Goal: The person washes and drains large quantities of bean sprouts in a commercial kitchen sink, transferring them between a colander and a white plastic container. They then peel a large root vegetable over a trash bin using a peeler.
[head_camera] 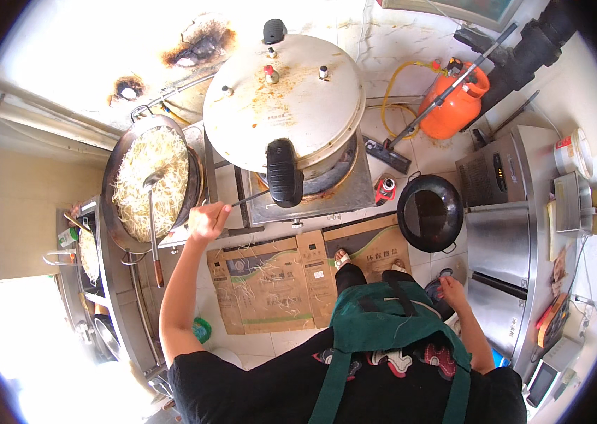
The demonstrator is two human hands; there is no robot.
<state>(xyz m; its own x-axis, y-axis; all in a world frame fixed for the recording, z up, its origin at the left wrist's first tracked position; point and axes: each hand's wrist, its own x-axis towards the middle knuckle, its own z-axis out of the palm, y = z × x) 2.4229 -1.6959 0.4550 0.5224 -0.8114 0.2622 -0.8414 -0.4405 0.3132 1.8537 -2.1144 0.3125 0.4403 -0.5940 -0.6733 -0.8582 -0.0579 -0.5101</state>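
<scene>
My left hand is closed on a thin dark metal rod that runs under the black handle of a large pressure cooker on the gas stove. To its left, a wok holds a heap of bean sprouts. A ladle lies in the sprouts, its wooden handle hanging over the wok's rim. My right hand is low at my right side, its fingers bent, beside a dark round lid or pan; whether it touches this cannot be told.
A black wok with dark liquid stands on the floor at right, near a red bottle, a floor squeegee and an orange gas cylinder. Flattened cardboard with scattered sprouts covers the floor. Steel refrigerated cabinets line the right.
</scene>
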